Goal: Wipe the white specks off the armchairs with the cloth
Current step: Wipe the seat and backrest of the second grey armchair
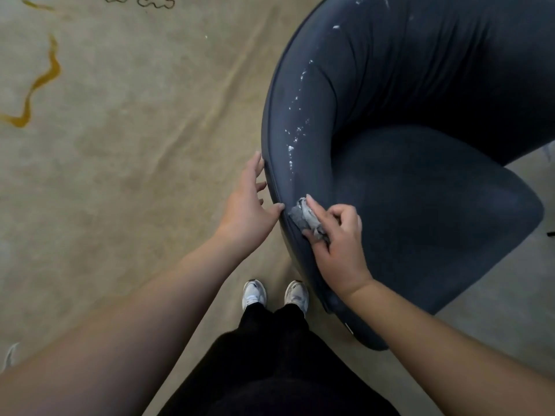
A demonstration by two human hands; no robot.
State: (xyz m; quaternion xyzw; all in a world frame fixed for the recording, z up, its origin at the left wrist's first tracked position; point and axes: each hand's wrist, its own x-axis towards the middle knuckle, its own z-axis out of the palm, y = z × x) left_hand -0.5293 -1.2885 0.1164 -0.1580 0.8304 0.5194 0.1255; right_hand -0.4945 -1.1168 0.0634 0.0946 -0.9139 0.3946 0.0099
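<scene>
My right hand point(336, 235) pinches the grey cloth point(304, 216) against the near rim of the dark armchair point(420, 190). White specks point(295, 127) trail farther along that rim. My left hand point(249, 199), grip released, rests on the outer edge.

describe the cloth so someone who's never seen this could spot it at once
Find the big dark blue upholstered armchair and follow its speckled arm rim down. There the right hand pinches a small crumpled grey cloth, paler than the fabric beneath it.

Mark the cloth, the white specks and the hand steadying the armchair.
cloth point(303, 216), head view, on its bunched grey middle.
white specks point(290, 148), head view, on the largest clump along the armrest.
left hand point(249, 202), head view, on its back.
</scene>
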